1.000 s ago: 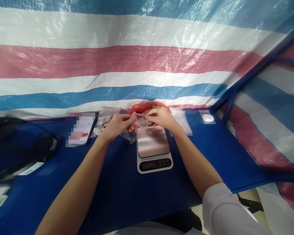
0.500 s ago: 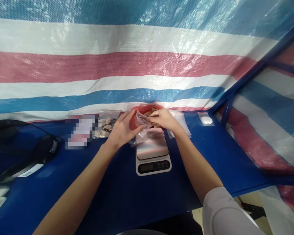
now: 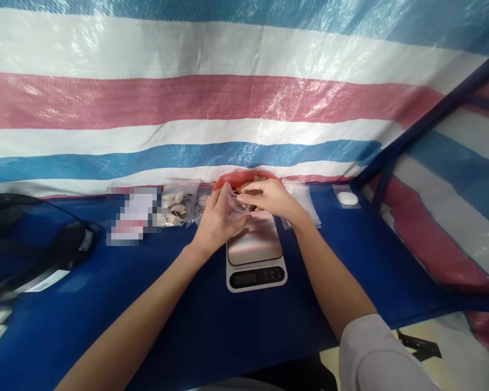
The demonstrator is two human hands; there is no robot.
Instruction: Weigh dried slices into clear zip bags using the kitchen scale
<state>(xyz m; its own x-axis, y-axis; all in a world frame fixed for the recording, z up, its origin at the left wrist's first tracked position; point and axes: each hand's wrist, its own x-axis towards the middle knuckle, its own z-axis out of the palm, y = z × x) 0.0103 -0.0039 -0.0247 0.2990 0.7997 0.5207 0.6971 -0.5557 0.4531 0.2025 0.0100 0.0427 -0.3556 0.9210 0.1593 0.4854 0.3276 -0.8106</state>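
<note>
My left hand [image 3: 218, 221] holds a small clear plastic bag [image 3: 233, 202] between its thumb and fingers, above the back part of a kitchen scale [image 3: 256, 247]. From the other side my right hand [image 3: 271, 196] has its curled fingertips closed at the bag's edge; whether a small piece is also between them is hidden. Right behind both hands lies a red plastic bag [image 3: 236, 178], open, with brownish-beige dried slices in it, partly covered by my fingers. The scale has a shiny steel plate and a dark display.
Left of my hands lies a filled clear zip bag [image 3: 175, 209] of beige slices, beside a blurred-out card [image 3: 136, 214]. Flat clear bags [image 3: 303, 203] lie to the right, then a white oval item [image 3: 348, 198] in a small bag. A black headset-like object [image 3: 61, 244] sits far left.
My left hand has shifted slightly right and down with the clear bag. The fingertips of my right hand have moved a little left along the bag's edge. The view has shifted slightly.
</note>
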